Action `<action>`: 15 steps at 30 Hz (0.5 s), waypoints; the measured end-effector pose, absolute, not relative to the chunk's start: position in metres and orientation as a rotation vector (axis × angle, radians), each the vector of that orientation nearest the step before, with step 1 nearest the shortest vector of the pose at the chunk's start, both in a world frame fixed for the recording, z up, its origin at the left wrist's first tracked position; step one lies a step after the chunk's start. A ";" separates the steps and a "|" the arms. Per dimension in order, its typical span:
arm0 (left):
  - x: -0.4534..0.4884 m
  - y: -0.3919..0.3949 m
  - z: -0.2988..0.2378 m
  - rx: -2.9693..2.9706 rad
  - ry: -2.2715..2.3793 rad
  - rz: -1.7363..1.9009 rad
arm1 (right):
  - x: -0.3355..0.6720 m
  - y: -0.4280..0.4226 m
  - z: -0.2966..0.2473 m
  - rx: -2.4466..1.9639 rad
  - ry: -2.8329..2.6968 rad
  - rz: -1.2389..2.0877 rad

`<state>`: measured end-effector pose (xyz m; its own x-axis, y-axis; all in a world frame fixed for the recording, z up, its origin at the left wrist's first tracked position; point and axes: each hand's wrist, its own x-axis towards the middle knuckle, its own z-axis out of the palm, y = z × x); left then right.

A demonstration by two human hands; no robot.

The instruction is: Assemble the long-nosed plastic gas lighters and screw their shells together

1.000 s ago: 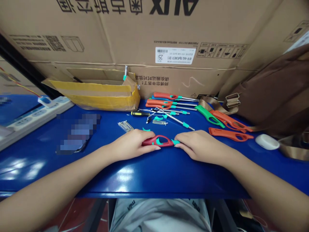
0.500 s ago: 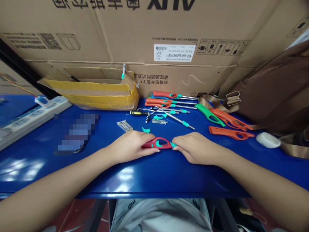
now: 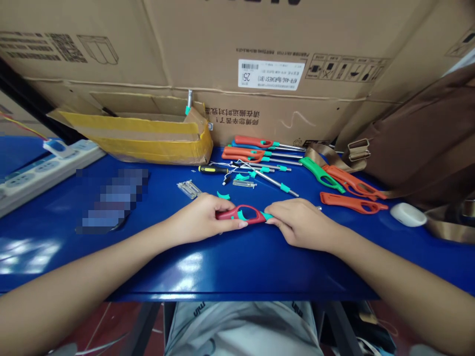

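Observation:
A red long-nosed lighter (image 3: 253, 214) with a teal trigger lies sideways between my two hands, just above the table. My left hand (image 3: 198, 217) is closed round the rear of its handle, thumb near the trigger. My right hand (image 3: 302, 222) pinches the teal collar at the front, and a metal tip (image 3: 319, 208) shows beyond the fingers. The rod between is hidden by that hand. Behind my left hand lie a loose teal trigger piece (image 3: 223, 196) and clear lighter inserts (image 3: 189, 188). Another clear insert (image 3: 244, 183) lies further right.
Finished-looking orange lighters (image 3: 243, 154), metal rods (image 3: 274, 183) and a yellow-black screwdriver (image 3: 213, 169) lie at the back. Green (image 3: 322, 174) and orange handle shells (image 3: 352, 203) and a white mouse (image 3: 408, 214) are right. A taped carton (image 3: 141, 141) and power strip (image 3: 48, 168) stand left.
The view has tilted down slightly. Both hands keep their hold on the red lighter, and its metal tip now shows past my right hand.

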<state>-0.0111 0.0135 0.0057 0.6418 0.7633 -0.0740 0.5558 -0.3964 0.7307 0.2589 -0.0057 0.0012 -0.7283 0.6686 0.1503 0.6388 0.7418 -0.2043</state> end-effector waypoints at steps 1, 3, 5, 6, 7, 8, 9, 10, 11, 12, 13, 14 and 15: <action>-0.011 0.014 0.006 2.033 1.029 0.326 | 0.259 -0.006 0.001 -1.002 -2.730 0.163; -0.010 0.013 0.008 1.923 1.029 0.292 | 0.260 -0.006 0.001 -0.947 -2.734 0.089; -0.010 0.013 0.007 1.920 1.020 0.304 | 0.260 -0.006 0.001 -0.919 -2.742 0.035; -0.010 0.013 0.007 1.962 1.017 0.326 | 0.260 -0.007 0.001 -0.914 -2.748 0.018; -0.010 0.012 0.006 2.019 1.013 0.351 | 0.259 -0.007 0.002 -0.912 -2.759 0.006; -0.011 0.012 0.006 2.084 1.010 0.379 | 0.259 -0.008 0.002 -0.915 -2.769 0.000; -0.011 0.012 0.005 2.149 1.007 0.405 | 0.259 -0.008 0.003 -0.924 -2.780 0.000; -0.012 0.011 0.004 2.213 0.999 0.426 | 0.258 -0.008 0.003 -0.939 -2.791 0.006; -0.013 0.011 0.003 2.273 0.987 0.443 | 0.258 -0.008 0.003 -0.956 -2.802 0.020; -0.013 0.011 0.003 2.329 0.972 0.455 | 0.257 -0.008 0.004 -0.974 -2.813 0.038; -0.014 0.012 0.002 2.382 0.957 0.464 | 0.257 -0.008 0.003 -0.991 -2.823 0.057; -0.014 0.012 0.001 2.432 0.945 0.470 | 0.257 -0.008 0.003 -1.006 -2.830 0.075; -0.014 0.012 0.000 2.479 0.940 0.472 | 0.257 -0.008 0.002 -1.018 -2.833 0.091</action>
<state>-0.0145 0.0118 -0.0001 0.7099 0.6870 0.1549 0.5350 -0.6691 0.5158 0.2567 -0.0079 0.0023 -0.7641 0.6370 0.1014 0.6292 0.7707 -0.1005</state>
